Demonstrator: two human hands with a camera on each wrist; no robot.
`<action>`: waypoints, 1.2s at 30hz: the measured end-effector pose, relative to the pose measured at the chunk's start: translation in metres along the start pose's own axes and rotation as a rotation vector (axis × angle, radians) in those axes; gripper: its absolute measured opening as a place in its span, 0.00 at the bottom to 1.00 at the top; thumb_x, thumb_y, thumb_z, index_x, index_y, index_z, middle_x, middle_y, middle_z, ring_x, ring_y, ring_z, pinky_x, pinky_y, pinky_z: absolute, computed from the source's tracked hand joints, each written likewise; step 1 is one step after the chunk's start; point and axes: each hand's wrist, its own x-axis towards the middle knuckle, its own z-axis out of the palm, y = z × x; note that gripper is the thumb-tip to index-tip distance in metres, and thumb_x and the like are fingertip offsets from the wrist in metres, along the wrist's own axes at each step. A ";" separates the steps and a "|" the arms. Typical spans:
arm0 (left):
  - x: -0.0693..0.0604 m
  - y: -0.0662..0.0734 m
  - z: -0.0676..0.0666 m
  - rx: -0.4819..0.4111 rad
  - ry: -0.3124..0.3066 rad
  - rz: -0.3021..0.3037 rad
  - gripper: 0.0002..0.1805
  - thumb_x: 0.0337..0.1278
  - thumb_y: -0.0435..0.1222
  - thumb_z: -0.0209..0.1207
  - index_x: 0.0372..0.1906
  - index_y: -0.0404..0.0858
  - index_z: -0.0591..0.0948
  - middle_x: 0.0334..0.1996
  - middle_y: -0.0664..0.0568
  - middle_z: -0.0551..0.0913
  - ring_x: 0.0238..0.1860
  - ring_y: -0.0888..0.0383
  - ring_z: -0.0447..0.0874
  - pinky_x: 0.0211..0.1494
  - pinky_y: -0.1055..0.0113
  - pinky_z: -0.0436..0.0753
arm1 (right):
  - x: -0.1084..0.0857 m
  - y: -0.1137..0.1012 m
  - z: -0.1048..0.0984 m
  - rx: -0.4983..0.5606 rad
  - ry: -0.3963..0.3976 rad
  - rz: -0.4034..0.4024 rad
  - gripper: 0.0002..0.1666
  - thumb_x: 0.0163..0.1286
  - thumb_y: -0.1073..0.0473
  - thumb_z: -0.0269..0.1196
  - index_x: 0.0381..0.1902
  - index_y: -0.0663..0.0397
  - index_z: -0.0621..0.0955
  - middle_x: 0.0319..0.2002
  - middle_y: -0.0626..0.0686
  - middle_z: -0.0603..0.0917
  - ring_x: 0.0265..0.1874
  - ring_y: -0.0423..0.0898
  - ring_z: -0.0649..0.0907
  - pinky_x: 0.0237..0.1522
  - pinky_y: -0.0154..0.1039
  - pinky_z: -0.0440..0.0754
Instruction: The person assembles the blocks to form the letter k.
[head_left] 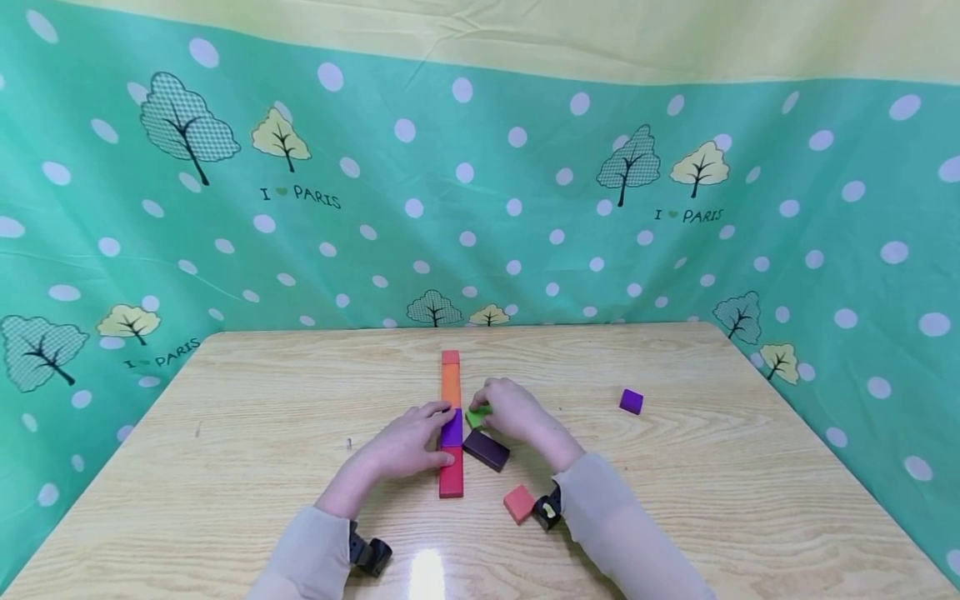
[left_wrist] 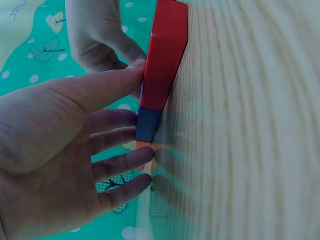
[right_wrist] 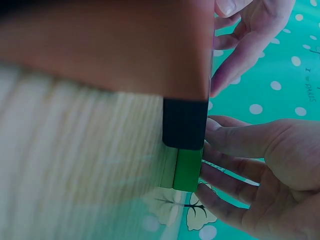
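A straight row runs away from me on the table: a long red block [head_left: 451,479], a purple block [head_left: 452,429], an orange block [head_left: 450,383] and a small red block [head_left: 450,357] at the far end. My left hand [head_left: 408,442] rests on the row, with its thumb on the long red block and its other fingers, extended, by the purple and orange ones. To the right of the row, my right hand [head_left: 513,412] pinches a green block [head_left: 477,418], partly hidden under the fingers. A dark block [head_left: 486,450] lies slantwise just nearer than the green one.
A loose light-red block [head_left: 519,504] lies near my right wrist, beside the black wrist camera [head_left: 547,510]. Farther right sits a small purple block [head_left: 632,402]. A green dotted curtain [head_left: 525,275] stands behind the wooden table [head_left: 300,375].
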 end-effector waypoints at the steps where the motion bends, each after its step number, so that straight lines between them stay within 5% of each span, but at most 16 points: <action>1: 0.000 0.000 0.000 0.000 0.000 0.000 0.37 0.50 0.45 0.62 0.65 0.36 0.65 0.66 0.45 0.61 0.65 0.43 0.59 0.65 0.51 0.64 | 0.000 0.000 0.000 0.001 -0.001 0.000 0.14 0.56 0.63 0.65 0.42 0.50 0.84 0.37 0.49 0.79 0.39 0.45 0.78 0.43 0.38 0.77; 24: 0.000 -0.001 0.001 0.010 -0.005 0.000 0.37 0.51 0.46 0.62 0.65 0.37 0.64 0.67 0.45 0.60 0.65 0.43 0.59 0.65 0.50 0.64 | 0.003 0.002 0.003 0.037 -0.016 -0.025 0.19 0.57 0.64 0.64 0.48 0.52 0.81 0.41 0.50 0.80 0.42 0.46 0.78 0.48 0.39 0.77; 30: 0.000 -0.002 0.002 0.016 -0.008 0.000 0.37 0.51 0.47 0.61 0.66 0.38 0.64 0.67 0.46 0.60 0.65 0.43 0.59 0.65 0.50 0.64 | 0.001 0.004 0.001 0.121 -0.007 -0.017 0.27 0.57 0.67 0.63 0.57 0.55 0.74 0.46 0.54 0.80 0.48 0.49 0.78 0.52 0.41 0.75; 36: 0.000 -0.002 0.001 0.021 -0.002 0.009 0.37 0.51 0.46 0.61 0.65 0.37 0.64 0.67 0.45 0.60 0.65 0.42 0.60 0.64 0.50 0.64 | -0.007 0.009 -0.003 0.173 0.043 -0.019 0.25 0.57 0.68 0.62 0.55 0.55 0.75 0.51 0.54 0.79 0.52 0.51 0.77 0.55 0.45 0.74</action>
